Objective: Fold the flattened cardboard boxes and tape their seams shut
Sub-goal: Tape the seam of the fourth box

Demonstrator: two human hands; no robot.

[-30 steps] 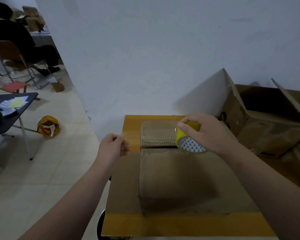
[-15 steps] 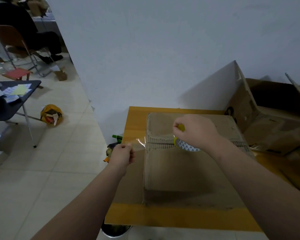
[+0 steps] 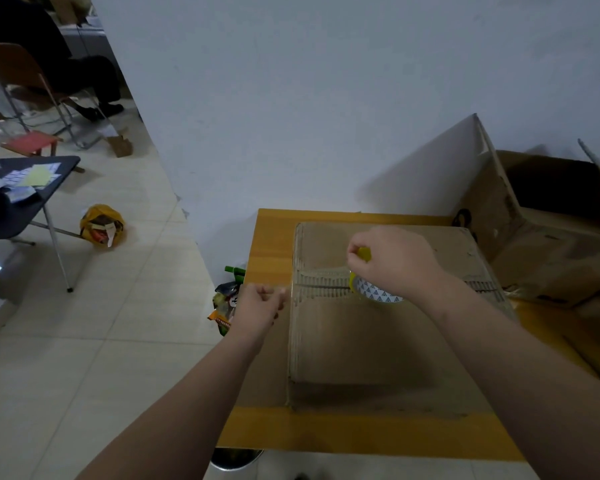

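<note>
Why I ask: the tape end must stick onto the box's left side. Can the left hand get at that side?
Probably yes. The left hand, pinching the tape end, is beside the left edge of the box with nothing between; the right hand holds the tape roll over the seam.

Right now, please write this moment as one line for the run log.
stage: taping seam | left hand: pinches tape end at box edge | right hand: grips tape roll over seam | box: on table

Open carton (image 3: 534, 244) blocks the table's (image 3: 274, 237) right; wall (image 3: 326, 98) stands behind.
</note>
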